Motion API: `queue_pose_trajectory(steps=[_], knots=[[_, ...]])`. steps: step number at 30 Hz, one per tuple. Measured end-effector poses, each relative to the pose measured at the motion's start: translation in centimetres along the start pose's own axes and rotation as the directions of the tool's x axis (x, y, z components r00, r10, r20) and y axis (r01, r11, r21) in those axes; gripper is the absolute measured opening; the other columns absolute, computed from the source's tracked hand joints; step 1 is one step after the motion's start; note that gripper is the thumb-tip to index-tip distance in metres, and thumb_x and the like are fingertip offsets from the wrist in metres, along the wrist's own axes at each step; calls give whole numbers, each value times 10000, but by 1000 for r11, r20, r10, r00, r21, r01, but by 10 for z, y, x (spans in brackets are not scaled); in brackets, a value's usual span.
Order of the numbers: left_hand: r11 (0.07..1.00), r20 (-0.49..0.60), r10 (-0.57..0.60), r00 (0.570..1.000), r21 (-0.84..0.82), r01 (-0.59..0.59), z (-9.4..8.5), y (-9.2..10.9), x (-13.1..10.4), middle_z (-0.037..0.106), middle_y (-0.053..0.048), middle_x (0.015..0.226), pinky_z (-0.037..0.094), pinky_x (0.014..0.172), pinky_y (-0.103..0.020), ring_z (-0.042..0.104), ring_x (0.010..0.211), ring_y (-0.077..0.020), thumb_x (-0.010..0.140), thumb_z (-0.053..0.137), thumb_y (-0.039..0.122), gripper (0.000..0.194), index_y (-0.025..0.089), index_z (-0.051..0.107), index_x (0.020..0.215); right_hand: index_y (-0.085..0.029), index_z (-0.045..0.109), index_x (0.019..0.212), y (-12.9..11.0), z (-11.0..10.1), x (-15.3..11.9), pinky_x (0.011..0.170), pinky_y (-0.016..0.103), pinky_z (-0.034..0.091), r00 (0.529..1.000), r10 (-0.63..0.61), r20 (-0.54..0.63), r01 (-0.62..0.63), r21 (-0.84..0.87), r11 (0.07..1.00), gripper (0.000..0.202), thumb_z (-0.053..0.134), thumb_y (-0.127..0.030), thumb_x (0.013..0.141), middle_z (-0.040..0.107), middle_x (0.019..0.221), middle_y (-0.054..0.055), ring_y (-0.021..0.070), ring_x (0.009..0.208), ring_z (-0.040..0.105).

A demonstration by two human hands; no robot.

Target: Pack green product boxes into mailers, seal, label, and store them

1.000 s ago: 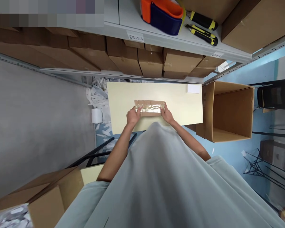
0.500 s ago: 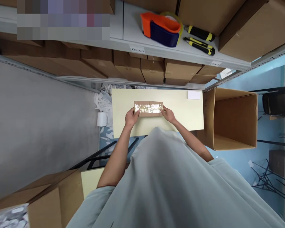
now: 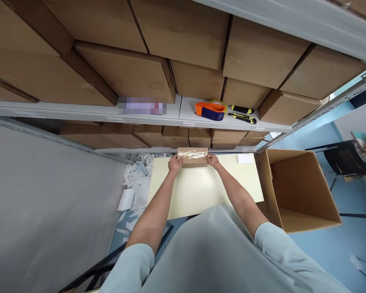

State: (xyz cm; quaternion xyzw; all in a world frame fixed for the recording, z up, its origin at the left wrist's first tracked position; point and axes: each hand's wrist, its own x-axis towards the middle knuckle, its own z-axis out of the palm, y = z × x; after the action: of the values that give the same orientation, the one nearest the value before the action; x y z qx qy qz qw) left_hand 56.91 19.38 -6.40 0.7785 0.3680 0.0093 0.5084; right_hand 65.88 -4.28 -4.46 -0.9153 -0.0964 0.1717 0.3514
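Observation:
A small brown cardboard box (image 3: 194, 162) with shiny clear tape along its top is held between both hands at the far edge of the pale yellow table (image 3: 189, 195). My left hand (image 3: 175, 163) grips its left end, fingers closed round the corner. At the right end my right hand (image 3: 212, 160) pinches the box in the same way. The box's front side faces me below the taped top.
A shelf (image 3: 183, 118) above the table holds cartons, an orange and blue tape dispenser (image 3: 212, 110) and two yellow-black cutters (image 3: 242, 118). A white stack (image 3: 245, 158) lies on the table. A large open carton (image 3: 301, 187) stands right, paper scraps (image 3: 138, 179) left.
Both hands have moved the box away from me to the table's far edge, and its front side now shows. The view has tilted up, so more of the shelves shows.

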Motion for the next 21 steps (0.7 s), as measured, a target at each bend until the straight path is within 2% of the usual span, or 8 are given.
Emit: queue_pose_trajectory(steps=[3, 5, 7, 9, 13, 15, 18, 21], knots=[[998, 33, 31, 999, -65, -28, 1, -9, -9, 863, -132, 1152, 602, 1112, -474, 788, 1237, -349, 913, 749, 359, 302, 219, 795, 1176, -244, 804, 1426, 7, -8, -13, 1000, 398, 652, 1000, 30, 5, -30, 30, 999, 436, 580, -340, 1064, 886, 1216, 75, 295, 1113, 830], [992, 72, 55, 996, -119, -46, 2, -20, -23, 843, -146, 1289, 607, 1139, -430, 782, 1287, -308, 928, 742, 323, 350, 199, 767, 1254, -238, 750, 1520, 17, -13, -35, 1080, 399, 630, 1000, 12, -6, -12, 96, 995, 494, 567, -347, 1074, 831, 1415, 88, 282, 1239, 809], [985, 116, 68, 991, -166, -48, 5, -33, -44, 816, -170, 1378, 611, 1160, -415, 778, 1320, -284, 926, 746, 275, 408, 179, 727, 1321, -212, 707, 1578, 31, -15, -63, 1120, 423, 621, 999, 3, -33, 2, 181, 984, 553, 590, -356, 1057, 793, 1490, 112, 289, 1290, 799], [981, 157, 66, 985, -190, -36, 10, -46, -69, 808, -188, 1398, 616, 1171, -429, 782, 1330, -283, 914, 752, 221, 428, 177, 698, 1337, -186, 712, 1573, 44, -13, -95, 1125, 438, 624, 997, 44, -57, -30, 231, 972, 583, 615, -318, 1013, 806, 1465, 122, 300, 1293, 804], [983, 222, 50, 974, -181, -9, 16, -72, -111, 813, -184, 1388, 629, 1166, -465, 800, 1309, -308, 901, 772, 181, 400, 211, 686, 1290, -163, 781, 1478, 63, 0, -147, 1070, 429, 652, 982, 175, -76, -155, 214, 965, 559, 602, -246, 955, 877, 1285, 100, 315, 1220, 833], [988, 246, 43, 968, -152, -5, 15, -83, -124, 829, -171, 1344, 623, 1174, -505, 805, 1293, -337, 888, 796, 197, 396, 225, 699, 1271, -157, 798, 1449, 68, 8, -164, 1058, 429, 657, 973, 212, -88, -190, 205, 960, 552, 597, -223, 940, 889, 1233, 96, 323, 1206, 836], [995, 291, 42, 956, -95, -15, 10, -98, -136, 860, -148, 1239, 605, 1181, -571, 804, 1286, -379, 881, 797, 214, 367, 235, 737, 1243, -187, 811, 1426, 75, 18, -183, 1070, 429, 656, 957, 266, -117, -240, 197, 951, 543, 600, -186, 925, 874, 1294, 105, 316, 1203, 840], [998, 348, 51, 936, -50, -36, 6, -112, -149, 870, -141, 1209, 602, 1170, -586, 805, 1274, -398, 888, 773, 216, 354, 242, 770, 1241, -198, 823, 1400, 83, 29, -204, 1081, 451, 660, 940, 315, -133, -288, 187, 939, 502, 633, -182, 936, 852, 1344, 141, 327, 1170, 853]])
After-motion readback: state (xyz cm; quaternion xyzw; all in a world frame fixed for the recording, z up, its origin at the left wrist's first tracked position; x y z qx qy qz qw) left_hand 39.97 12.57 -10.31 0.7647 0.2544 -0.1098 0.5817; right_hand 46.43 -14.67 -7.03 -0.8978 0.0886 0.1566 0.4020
